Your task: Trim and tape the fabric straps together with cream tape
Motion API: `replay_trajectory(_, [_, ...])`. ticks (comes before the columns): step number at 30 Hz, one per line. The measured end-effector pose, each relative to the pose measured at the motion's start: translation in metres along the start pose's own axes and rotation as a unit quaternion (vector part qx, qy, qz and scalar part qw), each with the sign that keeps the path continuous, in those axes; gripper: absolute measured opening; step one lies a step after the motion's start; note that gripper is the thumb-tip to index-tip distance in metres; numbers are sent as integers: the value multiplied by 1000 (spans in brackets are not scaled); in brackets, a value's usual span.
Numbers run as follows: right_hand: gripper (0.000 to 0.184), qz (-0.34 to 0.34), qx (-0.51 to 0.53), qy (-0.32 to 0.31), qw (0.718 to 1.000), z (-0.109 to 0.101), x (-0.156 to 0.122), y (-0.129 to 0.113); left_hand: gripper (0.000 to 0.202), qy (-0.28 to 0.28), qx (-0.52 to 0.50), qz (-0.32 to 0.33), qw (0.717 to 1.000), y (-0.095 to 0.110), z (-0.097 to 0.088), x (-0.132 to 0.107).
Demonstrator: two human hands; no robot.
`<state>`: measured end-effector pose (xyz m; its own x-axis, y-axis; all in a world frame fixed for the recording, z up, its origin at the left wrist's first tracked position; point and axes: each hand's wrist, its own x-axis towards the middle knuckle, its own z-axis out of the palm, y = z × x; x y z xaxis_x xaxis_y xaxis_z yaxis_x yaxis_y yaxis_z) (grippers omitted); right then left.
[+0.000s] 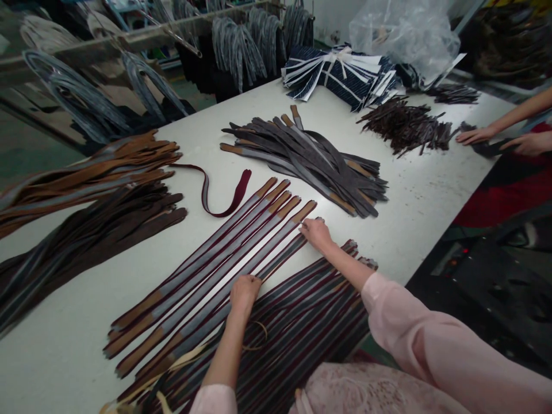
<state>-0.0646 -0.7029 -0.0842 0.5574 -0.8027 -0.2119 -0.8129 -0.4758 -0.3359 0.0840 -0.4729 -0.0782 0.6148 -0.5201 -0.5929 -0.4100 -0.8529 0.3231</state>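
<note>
Several long maroon fabric strips (202,251) with grey centres and tan ends lie side by side in front of me. My right hand (318,234) is closed, pinching the far end of a dark fabric strip (282,257) at the right of this row. Lower down, my left hand (245,292) has its fingers closed on the same strip; its fingertips are partly hidden. Beneath my forearms spreads a thick pile of dark grey and maroon strips (297,322). Thin cream tape (190,357) lies loose across its left side.
Brown strips (125,158) and dark brown strips (95,241) lie at left, near one curled maroon strip (224,214). Grey strips (310,161), dark scraps (405,126) and a tied navy bundle (340,75) occupy the table's far side. A co-worker's hands (500,138) work at right.
</note>
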Motion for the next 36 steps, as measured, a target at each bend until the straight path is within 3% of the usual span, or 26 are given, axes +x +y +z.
replay_trajectory(2, [21, -24, -7, -75, 997, 9, -8, -15, 24, 7, -4, 16, 1000, -1, -2, -5])
replay_trajectory(4, [22, -19, -12, -109, 994, 17, -13, -22, 28, 19, -13, 48, 999, -9, -7, -12])
replay_trajectory(9, [22, -37, 5, -98, 994, 21, -15, -16, 30, 75, -23, 218, 973, -55, -25, -29])
replay_trajectory(17, [23, -36, 25, -96, 994, 23, -19, -15, 29, 198, 115, 286, 930, -134, -30, -51])
replay_trajectory(22, [24, -31, 11, -88, 996, 25, -20, -16, 29, 230, 190, 241, 923, -192, -34, -76])
replay_trajectory(26, [27, -26, 1, -87, 996, 24, -23, -19, 29, 262, 213, 161, 928, -254, -41, -102])
replay_trajectory(29, [33, -22, -9, -90, 996, 25, -27, -22, 30, 282, 233, 99, 925, -288, -43, -117])
replay_trajectory(32, [39, -22, -35, -87, 995, 28, -30, -25, 34, 278, 268, 58, 921, -301, -42, -124])
replay_trajectory(36, [40, -31, -73, -88, 993, 27, -29, -26, 35, 282, 282, 23, 917, -297, -39, -123])
